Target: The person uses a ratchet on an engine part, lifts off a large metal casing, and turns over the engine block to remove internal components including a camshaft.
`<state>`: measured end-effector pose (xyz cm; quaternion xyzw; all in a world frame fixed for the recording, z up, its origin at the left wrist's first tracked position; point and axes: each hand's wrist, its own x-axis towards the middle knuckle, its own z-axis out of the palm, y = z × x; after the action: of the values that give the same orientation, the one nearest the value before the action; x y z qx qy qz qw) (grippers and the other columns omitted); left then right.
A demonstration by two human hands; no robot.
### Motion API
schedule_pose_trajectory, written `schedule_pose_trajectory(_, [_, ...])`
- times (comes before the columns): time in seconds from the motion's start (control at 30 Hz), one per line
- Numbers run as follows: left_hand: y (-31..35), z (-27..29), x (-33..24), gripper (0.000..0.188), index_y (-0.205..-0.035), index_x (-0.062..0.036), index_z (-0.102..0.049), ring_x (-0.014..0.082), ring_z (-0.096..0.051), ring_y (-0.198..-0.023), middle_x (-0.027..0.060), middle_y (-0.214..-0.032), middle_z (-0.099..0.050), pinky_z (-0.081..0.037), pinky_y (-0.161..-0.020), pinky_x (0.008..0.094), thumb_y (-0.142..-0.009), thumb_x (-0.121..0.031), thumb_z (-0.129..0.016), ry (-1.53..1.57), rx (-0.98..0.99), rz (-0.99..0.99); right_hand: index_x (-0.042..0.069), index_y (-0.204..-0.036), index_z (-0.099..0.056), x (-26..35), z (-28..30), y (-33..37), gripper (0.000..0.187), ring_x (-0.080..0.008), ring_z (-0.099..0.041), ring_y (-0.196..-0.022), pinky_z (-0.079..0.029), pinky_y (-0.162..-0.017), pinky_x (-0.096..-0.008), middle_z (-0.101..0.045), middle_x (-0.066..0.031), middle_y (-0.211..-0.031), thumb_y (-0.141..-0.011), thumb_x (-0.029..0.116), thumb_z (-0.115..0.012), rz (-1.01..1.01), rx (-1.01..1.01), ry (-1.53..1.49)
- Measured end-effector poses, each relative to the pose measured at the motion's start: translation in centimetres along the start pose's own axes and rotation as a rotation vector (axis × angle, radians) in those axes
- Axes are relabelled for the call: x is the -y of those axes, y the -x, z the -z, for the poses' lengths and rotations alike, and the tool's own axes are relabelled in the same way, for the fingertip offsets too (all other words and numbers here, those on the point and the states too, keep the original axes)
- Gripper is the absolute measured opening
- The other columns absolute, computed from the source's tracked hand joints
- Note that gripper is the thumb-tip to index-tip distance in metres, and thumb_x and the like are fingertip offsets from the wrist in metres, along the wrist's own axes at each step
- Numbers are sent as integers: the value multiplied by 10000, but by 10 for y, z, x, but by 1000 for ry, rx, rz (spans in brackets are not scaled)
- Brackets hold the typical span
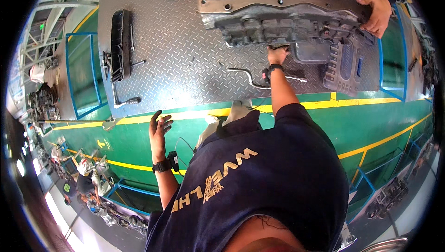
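Note:
A grey engine block (278, 25) with a row of large round bores lies at the far side of a metal checker-plate table (176, 52). At the block's near lower edge, my right hand (278, 55) has its fingers curled against the metal, the tips partly hidden. Another person's hand (378, 14) grips the block's right end. Beyond the table's near edge, my left hand (160, 126) is raised with dirty fingers apart, holding nothing I can make out. A bent steel speed handle (250, 76) lies beside my right wrist, partly behind it.
A dark tool case (345, 66) with moulded slots lies at the table's right. Toward the left are a long black trough-like part (120, 43), a wrench (132, 38) and a ratchet handle (127, 102). Blue railings (82, 73) flank the table; other people (88, 185) are far left.

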<state>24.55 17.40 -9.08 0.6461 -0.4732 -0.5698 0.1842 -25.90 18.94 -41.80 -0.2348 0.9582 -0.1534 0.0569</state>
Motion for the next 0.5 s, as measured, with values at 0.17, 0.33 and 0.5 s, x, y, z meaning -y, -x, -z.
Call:
schedule_pose_trajectory(0.17, [-15,-18,-10,530,-1417,-60,-454,255,-661,-1031,175,-1191,-661,-499,-875,364,-1013,-395,-527,-37,49,24,13,-1118,-700,-18,1,1,494,-346,-486,-1263,-281,-1096,-517,-607,-183,-1300,-843,417,-628,224,342,88])
schedule_pose_trajectory(0.33, [-37,-45,-39,507,-1405,-63,-465,254,-652,-1039,166,-1191,-656,-509,-877,372,-1020,-388,-525,-147,153,-78,-36,-1139,-676,15,19,2,590,-386,-460,-1280,-353,-1076,-497,-603,-199,-1297,-821,460,-682,293,111,-162])
schedule_pose_trajectory(0.5, [-32,-58,-64,435,-1401,-15,-447,190,-650,-1017,137,-1145,-663,-509,-876,310,-1029,-224,-528,-82,208,-264,-25,-1363,-514,58,32,13,1012,-375,-421,-1289,-317,-1068,-543,-370,-190,-1500,-635,625,-783,-163,218,3])
